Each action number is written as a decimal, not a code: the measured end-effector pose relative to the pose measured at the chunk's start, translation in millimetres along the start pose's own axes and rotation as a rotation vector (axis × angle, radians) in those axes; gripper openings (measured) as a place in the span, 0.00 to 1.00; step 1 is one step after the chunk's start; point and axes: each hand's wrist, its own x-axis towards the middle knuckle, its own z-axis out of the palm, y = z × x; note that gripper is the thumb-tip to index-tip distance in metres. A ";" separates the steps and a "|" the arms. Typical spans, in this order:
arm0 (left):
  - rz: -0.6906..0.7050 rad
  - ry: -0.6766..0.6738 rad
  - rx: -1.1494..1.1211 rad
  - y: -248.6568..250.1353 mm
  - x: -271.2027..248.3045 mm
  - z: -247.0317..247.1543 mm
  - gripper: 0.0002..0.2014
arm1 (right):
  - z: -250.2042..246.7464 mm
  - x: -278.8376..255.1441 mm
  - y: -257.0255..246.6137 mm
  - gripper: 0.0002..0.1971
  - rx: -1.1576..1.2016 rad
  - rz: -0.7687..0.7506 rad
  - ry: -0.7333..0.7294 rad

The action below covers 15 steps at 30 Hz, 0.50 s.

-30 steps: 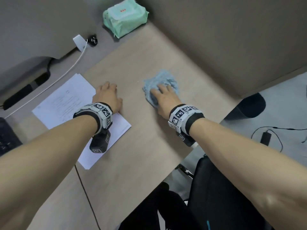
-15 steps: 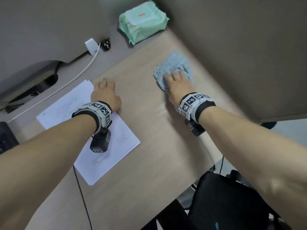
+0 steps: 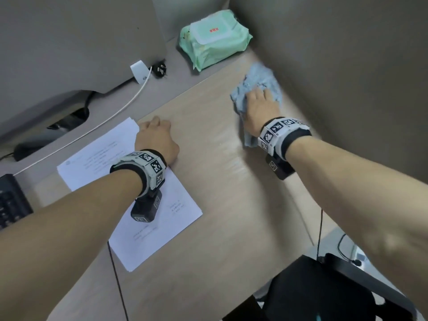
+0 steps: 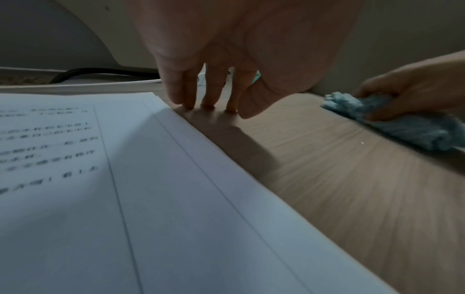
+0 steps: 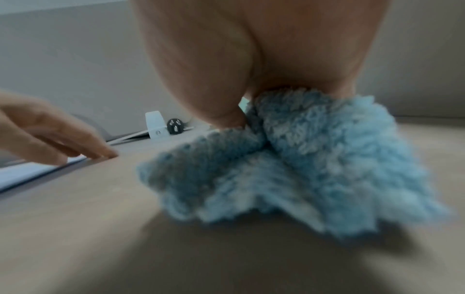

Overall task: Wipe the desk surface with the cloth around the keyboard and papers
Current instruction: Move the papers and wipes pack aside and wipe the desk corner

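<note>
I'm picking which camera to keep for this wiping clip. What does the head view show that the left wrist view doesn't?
Only the head view shows the green wipes pack, the black keyboard at the left edge and both wristbands.

Only the left wrist view shows the left hand's fingertips touching the desk just past the papers' edge.

Both show the right hand pressing the blue cloth on the desk, the papers and the white cable.

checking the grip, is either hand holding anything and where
The right hand presses the blue cloth flat from on top; the left hand holds nothing.
</note>
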 end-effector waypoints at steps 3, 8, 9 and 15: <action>0.008 -0.007 0.010 -3.9 4.7 -3.2 0.20 | 1.2 -13.2 -61.2 0.49 -0.017 -0.242 -0.080; 0.024 -0.012 0.014 -9.1 9.0 -8.9 0.14 | 26.4 -56.6 -84.2 0.43 -0.119 -0.525 -0.035; 0.019 -0.022 0.019 -9.3 9.1 -9.1 0.16 | 24.8 -48.7 -71.1 0.42 -0.123 -0.461 -0.025; 0.020 -0.019 0.036 -10.0 7.7 -6.9 0.23 | -14.4 20.8 -27.4 0.37 -0.013 -0.068 -0.010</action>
